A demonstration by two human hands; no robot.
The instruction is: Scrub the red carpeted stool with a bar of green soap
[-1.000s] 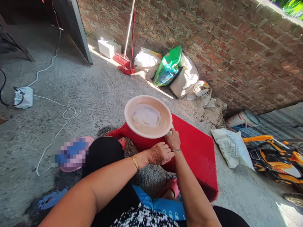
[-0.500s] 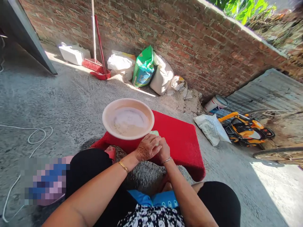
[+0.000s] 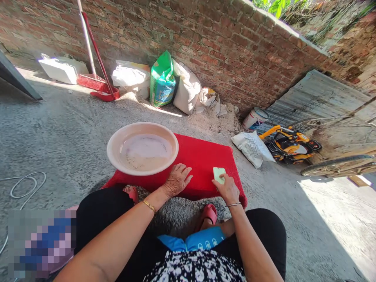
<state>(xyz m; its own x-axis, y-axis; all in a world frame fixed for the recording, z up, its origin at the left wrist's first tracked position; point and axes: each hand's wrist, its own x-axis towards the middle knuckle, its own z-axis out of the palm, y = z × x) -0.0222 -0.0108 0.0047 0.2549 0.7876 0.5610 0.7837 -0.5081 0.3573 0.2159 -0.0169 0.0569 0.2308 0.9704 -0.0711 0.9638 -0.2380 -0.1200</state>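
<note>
My left hand (image 3: 178,180) rests on the front part of the red cloth cover (image 3: 202,156), palm down with its fingers stretched out and nothing in it. Just beyond and to the left of it stands a pale pink basin (image 3: 113,156) with shallow, slightly cloudy liquid inside. Towards the right end of the red cover, my right hand (image 3: 228,189) pinches a pale green flat rectangular piece (image 3: 218,172) between thumb and fingers. This piece has rounded corners and a small dark spot near its top edge. It lies at or just above the cloth; I cannot tell which.
Along the brick wall (image 3: 223,51) stand a red dustpan (image 3: 107,95), a green sack (image 3: 162,80) and a pale sack (image 3: 188,88). To the right are a white bag (image 3: 254,149), a paint bucket (image 3: 255,118) and a yellow toy digger (image 3: 293,145). A white cord (image 3: 28,176) lies at left.
My hands, together beside the basin before, have come apart. The right hand has moved right with the pale green piece; the left has flattened onto the red cloth. The view has shifted.
</note>
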